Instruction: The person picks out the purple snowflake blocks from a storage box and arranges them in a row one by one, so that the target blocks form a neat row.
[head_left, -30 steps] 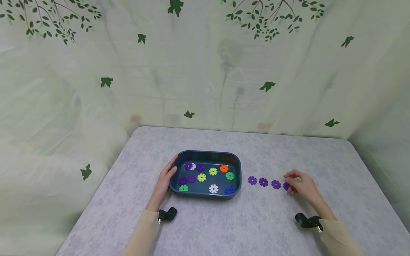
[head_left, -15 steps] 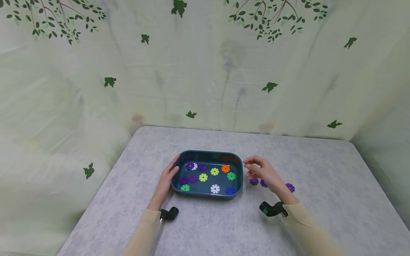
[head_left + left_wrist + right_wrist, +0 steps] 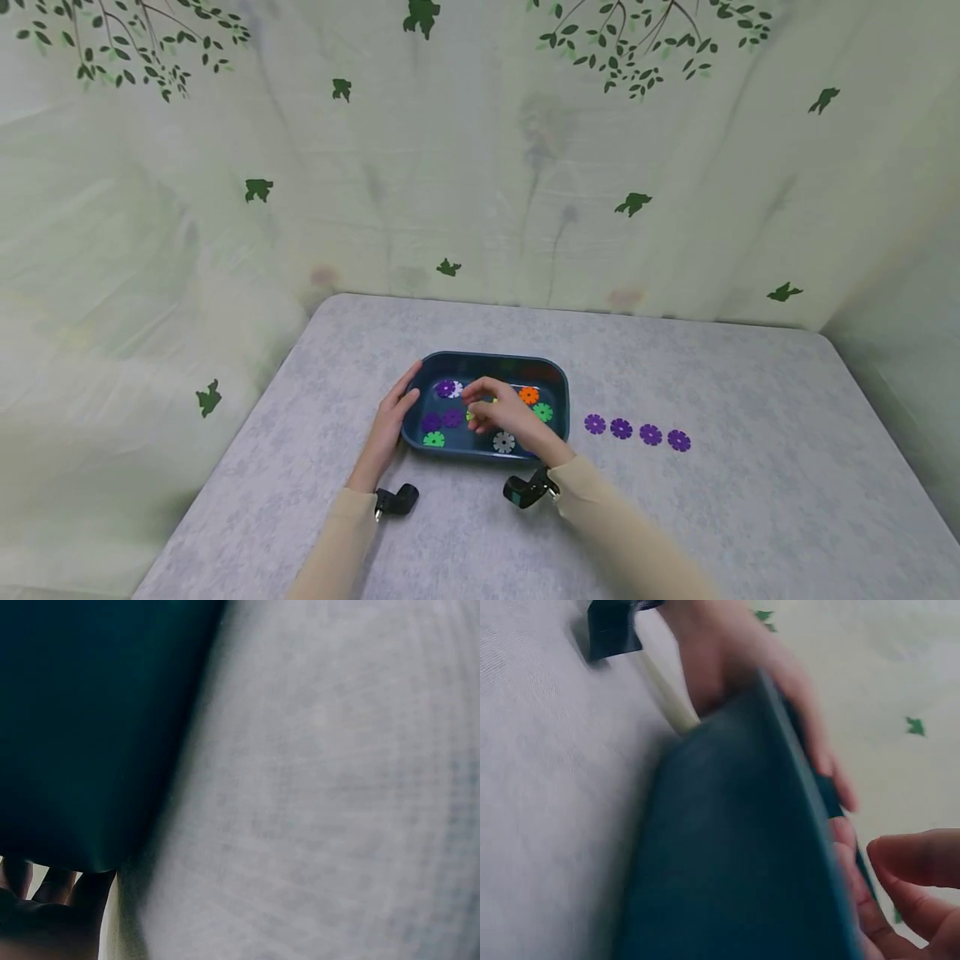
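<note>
My left hand grips the left end of a dark teal tray, its thumb at the rim. In the left wrist view the fingers lie against the tray's wall. Over the middle of the tray hovers my right hand, its fingers loosely bent and nothing visible between them. Inside the tray lie notched flower-like discs: purple discs, an orange disc, a green disc, and a white disc. The right hand partly hides others, including a yellow one.
To the right of the tray, several purple discs form a row on the grey table. Behind the table's back edge hangs a pale curtain printed with leaves. Each wrist carries a small black camera.
My right hand has left the far right disc of the row and swung left over the tray, uncovering the whole row. The left hand has kept its place on the tray.
</note>
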Motion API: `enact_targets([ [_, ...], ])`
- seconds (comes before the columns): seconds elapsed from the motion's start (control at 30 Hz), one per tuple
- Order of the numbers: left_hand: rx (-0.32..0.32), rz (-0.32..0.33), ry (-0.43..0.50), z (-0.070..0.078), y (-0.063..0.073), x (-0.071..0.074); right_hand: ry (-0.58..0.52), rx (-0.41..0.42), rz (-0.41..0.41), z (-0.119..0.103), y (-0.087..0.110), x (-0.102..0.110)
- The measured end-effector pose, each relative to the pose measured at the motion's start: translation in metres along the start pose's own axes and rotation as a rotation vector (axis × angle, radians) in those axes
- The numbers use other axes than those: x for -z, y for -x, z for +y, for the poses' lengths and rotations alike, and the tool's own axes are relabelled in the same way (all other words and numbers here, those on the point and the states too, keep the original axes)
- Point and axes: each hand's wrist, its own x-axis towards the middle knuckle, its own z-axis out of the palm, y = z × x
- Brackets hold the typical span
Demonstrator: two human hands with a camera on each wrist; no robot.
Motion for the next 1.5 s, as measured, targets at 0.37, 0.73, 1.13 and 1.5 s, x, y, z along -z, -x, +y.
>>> enact_targets([
  [0.37, 0.012, -0.049, 0.07, 0.027, 0.009, -0.004, 0.136, -0.086, -0.069, 0.006, -0.018, -0.029],
  [0.73, 0.019, -0.049, 0.072, 0.03, 0.011, -0.005, 0.239, -0.059, -0.052, 0.01, -0.022, -0.031],
  [1.13, 0.02, -0.046, 0.063, 0.03, 0.011, -0.005, 0.301, -0.01, -0.025, 0.009, -0.019, -0.027],
  [1.5, 0.0, -0.031, 0.07, 0.015, 0.006, -0.002, 0.112, 0.089, -0.01, -0.004, 0.003, 0.018],
])
